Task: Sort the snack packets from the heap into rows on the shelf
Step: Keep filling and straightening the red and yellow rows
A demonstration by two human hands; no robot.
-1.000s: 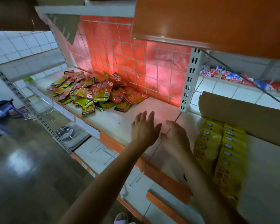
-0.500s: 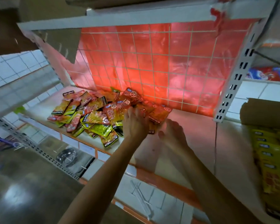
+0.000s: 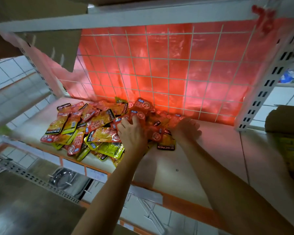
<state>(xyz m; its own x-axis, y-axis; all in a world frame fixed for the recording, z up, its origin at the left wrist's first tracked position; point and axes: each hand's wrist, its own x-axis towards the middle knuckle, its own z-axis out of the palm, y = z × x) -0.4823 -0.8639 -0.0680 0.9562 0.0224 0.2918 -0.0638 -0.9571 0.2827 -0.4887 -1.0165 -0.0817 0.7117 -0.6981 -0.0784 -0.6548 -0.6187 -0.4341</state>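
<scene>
A heap of snack packets (image 3: pixel 95 131), red, orange and yellow-green with KONCHEW printed on them, lies at the back left of the white shelf (image 3: pixel 202 158). My left hand (image 3: pixel 131 133) rests on the heap's right part, its fingertips curled on a red packet (image 3: pixel 139 114). My right hand (image 3: pixel 185 128) is at the heap's right edge, knuckles bent and fingertips buried among the packets, so its grasp is hidden. Both forearms reach in from the lower right.
A white wire grid with red film (image 3: pixel 159 65) backs the shelf. A slotted white upright (image 3: pixel 261 92) bounds it on the right; beyond lie a cardboard roll (image 3: pixel 285 119) and yellow packets (image 3: pixel 292 150). A metal bowl (image 3: pixel 63 177) sits on the shelf below.
Both hands moved from the bare shelf leftward and back into the heap. My view turned left, so the yellow packet rows slid to the right edge.
</scene>
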